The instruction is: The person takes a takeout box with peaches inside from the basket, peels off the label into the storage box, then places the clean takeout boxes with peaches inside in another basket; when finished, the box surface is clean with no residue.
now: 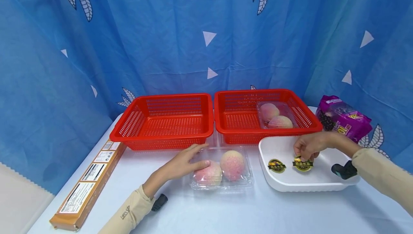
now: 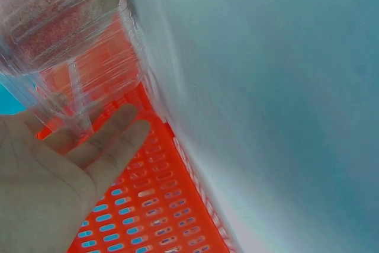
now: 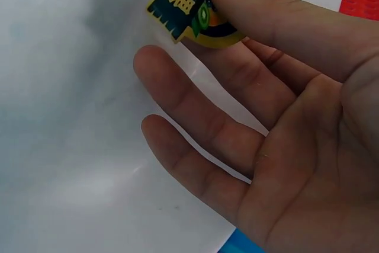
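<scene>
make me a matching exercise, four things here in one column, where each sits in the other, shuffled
Things:
1. clear peach box
2. second peach box
3. purple bag
4. round sticker

Places:
A. in the right red basket
B. pinched by the right hand over the white tray
C. under the left hand
D. right of the baskets, by the curtain

Pairs: 1-C, 2-A, 3-D, 4-B

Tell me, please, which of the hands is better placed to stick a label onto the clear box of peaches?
Probably the right hand: it already pinches a sticker over the white tray. The left hand rests flat on the clear box, steadying it.
</scene>
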`<state>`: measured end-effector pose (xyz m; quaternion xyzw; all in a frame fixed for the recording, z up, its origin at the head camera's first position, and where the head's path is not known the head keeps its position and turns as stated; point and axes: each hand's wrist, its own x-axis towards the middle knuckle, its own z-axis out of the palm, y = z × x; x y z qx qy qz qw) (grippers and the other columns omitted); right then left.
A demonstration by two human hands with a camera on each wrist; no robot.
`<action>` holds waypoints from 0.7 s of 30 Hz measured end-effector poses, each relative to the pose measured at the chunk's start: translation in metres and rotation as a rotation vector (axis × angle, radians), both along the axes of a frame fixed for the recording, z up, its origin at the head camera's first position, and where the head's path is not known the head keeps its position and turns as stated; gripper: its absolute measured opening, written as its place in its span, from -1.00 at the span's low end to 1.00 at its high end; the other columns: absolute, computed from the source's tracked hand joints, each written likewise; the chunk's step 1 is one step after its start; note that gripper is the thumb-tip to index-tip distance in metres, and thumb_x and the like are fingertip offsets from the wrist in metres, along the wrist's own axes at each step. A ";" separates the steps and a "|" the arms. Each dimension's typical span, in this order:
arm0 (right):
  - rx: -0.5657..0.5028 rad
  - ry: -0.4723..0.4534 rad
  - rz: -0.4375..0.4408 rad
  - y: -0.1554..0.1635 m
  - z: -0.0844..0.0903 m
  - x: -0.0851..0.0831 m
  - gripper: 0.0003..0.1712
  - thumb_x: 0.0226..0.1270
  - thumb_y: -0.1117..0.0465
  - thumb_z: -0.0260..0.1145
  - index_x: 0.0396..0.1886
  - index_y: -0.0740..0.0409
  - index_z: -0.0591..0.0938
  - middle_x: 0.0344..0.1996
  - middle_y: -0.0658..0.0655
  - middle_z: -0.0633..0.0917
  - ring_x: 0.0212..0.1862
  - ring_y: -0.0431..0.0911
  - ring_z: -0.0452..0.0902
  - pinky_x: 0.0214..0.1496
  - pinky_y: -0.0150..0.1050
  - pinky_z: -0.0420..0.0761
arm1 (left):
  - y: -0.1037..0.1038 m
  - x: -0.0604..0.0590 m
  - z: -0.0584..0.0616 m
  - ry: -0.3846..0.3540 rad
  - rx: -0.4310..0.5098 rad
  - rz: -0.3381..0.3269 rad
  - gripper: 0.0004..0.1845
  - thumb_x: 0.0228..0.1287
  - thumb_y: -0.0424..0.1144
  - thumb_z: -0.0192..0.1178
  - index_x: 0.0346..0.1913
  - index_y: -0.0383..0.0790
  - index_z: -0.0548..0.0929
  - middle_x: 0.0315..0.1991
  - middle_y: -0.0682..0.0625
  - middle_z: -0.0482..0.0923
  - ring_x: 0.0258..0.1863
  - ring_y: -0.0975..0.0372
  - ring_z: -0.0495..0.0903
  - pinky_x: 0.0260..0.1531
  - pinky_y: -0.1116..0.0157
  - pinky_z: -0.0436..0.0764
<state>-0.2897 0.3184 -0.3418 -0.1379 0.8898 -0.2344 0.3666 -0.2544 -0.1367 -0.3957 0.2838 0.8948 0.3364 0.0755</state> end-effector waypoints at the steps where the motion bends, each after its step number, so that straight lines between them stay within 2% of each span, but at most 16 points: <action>1: 0.008 -0.003 -0.006 0.001 -0.001 0.000 -0.83 0.11 0.27 0.39 -0.37 0.16 0.55 -0.41 0.04 0.60 -0.47 -0.16 0.45 -0.40 -0.40 0.50 | 0.000 0.000 0.000 0.000 0.001 0.000 -0.26 0.23 0.27 0.13 0.44 0.19 0.24 0.33 0.08 0.31 0.31 0.13 0.34 0.25 -0.03 0.35; 11: 0.068 0.013 -0.035 0.011 -0.013 -0.005 -0.83 0.10 0.24 0.42 -0.39 0.13 0.57 -0.46 0.02 0.61 -0.49 -0.17 0.44 -0.42 -0.41 0.45 | 0.000 0.000 0.001 -0.007 -0.004 0.001 -0.27 0.23 0.28 0.13 0.43 0.20 0.24 0.33 0.07 0.31 0.30 0.15 0.34 0.25 -0.01 0.36; 16: 0.111 0.058 -0.019 0.011 -0.017 -0.005 -0.81 0.08 0.20 0.45 -0.42 0.10 0.57 -0.44 0.00 0.59 -0.50 -0.16 0.47 -0.41 -0.38 0.53 | 0.000 0.000 0.001 -0.004 0.000 0.000 -0.27 0.23 0.28 0.13 0.43 0.19 0.24 0.34 0.07 0.30 0.31 0.14 0.34 0.25 -0.03 0.35; 21: 0.145 0.116 0.010 0.008 -0.021 -0.003 -0.78 0.05 0.19 0.47 -0.47 0.07 0.55 -0.51 -0.01 0.57 -0.56 -0.17 0.46 -0.44 -0.36 0.56 | 0.000 0.001 0.002 -0.001 0.002 -0.005 -0.27 0.23 0.27 0.12 0.44 0.19 0.24 0.34 0.07 0.30 0.31 0.14 0.33 0.25 -0.03 0.35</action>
